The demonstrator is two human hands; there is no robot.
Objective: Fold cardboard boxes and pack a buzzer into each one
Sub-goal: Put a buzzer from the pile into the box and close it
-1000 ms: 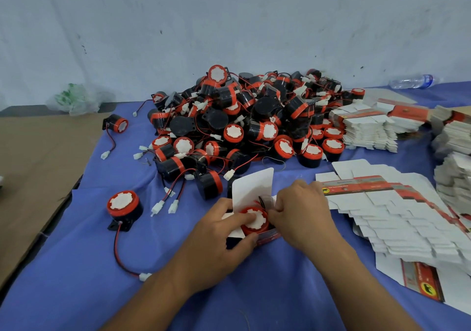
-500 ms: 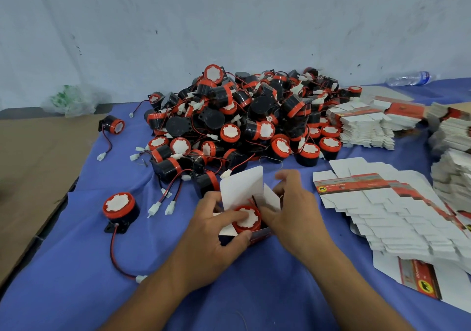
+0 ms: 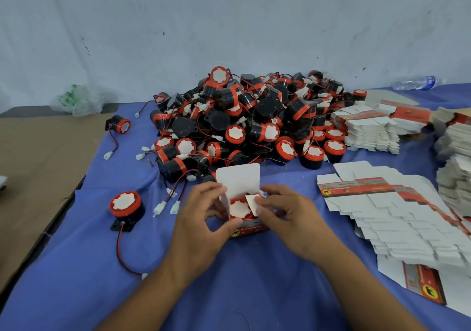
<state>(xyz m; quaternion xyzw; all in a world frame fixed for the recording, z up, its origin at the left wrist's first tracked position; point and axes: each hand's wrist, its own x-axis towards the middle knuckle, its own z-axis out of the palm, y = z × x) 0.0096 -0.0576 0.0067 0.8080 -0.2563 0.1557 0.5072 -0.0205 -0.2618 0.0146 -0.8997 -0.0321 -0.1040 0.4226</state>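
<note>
Side flap (image 3: 251,200) has swung over buzzer (image 3: 238,207), pinched by right fingers (image 3: 275,190) | left fingers (image 3: 209,190) grip box (image 3: 251,228) | lid (image 3: 238,177) beyond fingers, closes next

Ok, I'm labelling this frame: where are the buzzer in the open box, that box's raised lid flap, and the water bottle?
buzzer (image 3: 238,207), head view, its white face.
lid flap (image 3: 238,177), head view, middle of the white panel.
water bottle (image 3: 410,83), head view, its clear body.

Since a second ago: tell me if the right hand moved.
Yes. The right hand shifted slightly left, away from the flat cartons, and now pinches the box's side flap.
</note>
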